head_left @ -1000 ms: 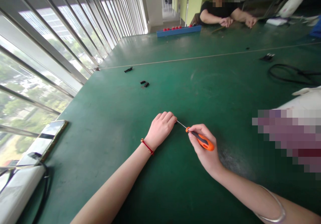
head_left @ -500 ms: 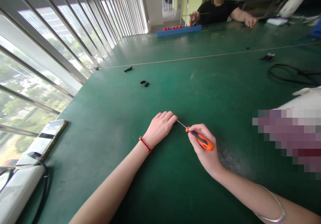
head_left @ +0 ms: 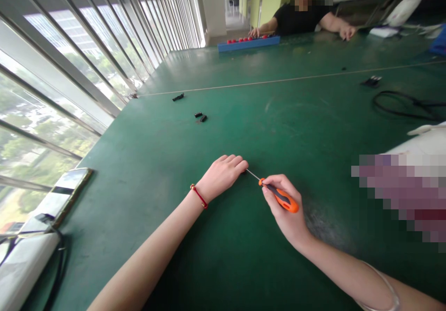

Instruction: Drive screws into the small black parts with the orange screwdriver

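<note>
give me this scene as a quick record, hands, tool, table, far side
left hand: fingers curled at the end of the screwdriver shaft; whatever is beneath them is mostly hidden
right hand: grip closed around the screwdriver's handle
screwdriver: orange and dark gray handle, thin metal shaft pointing toward the left hand
table: green, three small black pieces beyond the left hand
far side: another person's hand at a blue strip with red pieces

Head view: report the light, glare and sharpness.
Head view: daylight from the left washes out the scene beyond the railing; head view: the green table has a pale sheen toward its far end and darkens toward the bottom; head view: the orange screwdriver looks fairly sharp, while a mosaic patch hides detail at right.
</note>
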{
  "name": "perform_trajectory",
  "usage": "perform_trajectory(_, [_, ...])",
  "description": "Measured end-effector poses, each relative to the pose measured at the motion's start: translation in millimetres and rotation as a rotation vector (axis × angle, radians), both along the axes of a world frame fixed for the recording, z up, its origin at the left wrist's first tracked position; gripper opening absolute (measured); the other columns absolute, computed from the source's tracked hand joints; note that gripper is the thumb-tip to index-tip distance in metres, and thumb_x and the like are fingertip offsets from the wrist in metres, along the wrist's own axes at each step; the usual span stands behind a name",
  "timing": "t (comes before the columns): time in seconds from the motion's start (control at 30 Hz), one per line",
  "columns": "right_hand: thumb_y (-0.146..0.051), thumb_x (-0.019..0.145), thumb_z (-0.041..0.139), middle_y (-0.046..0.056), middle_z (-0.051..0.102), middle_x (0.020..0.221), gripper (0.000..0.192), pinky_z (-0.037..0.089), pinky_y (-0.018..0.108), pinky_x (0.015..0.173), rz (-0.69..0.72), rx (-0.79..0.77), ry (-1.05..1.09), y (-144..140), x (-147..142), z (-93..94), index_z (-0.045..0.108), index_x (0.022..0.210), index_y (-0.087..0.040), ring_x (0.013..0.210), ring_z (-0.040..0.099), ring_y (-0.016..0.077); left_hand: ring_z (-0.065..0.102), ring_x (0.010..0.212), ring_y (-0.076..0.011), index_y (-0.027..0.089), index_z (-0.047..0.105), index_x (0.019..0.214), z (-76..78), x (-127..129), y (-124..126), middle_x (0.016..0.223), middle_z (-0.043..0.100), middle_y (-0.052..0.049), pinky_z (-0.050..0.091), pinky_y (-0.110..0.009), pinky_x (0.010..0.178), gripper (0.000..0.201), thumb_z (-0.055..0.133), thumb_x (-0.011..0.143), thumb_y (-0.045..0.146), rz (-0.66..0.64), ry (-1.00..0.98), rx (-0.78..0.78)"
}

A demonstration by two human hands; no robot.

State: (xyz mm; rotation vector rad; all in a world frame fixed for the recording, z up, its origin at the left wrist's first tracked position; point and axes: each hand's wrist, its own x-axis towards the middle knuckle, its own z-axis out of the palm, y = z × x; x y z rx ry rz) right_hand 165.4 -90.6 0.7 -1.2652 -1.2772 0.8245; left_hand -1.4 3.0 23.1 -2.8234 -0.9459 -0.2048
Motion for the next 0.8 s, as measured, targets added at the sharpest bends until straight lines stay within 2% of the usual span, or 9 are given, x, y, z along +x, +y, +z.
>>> perform_trajectory(0.8, [-0.026,0.083,0.056,0.002,0.062,0.081,0.005,0.05,0.023,0.062,0.004,0.001,-0.014,0.2,-0.8,1.1,0.055,0.084,-0.021,0.069,0.059,0.0118,0.055,0.079,-0.0147,0.018,0.057,0.093,3.0,0.9,-0.4,0.088,0.061,-0.003,0.039,-0.028,0.071,0.023,0.036,0.097,0.025,0.014,-0.044,-0.069])
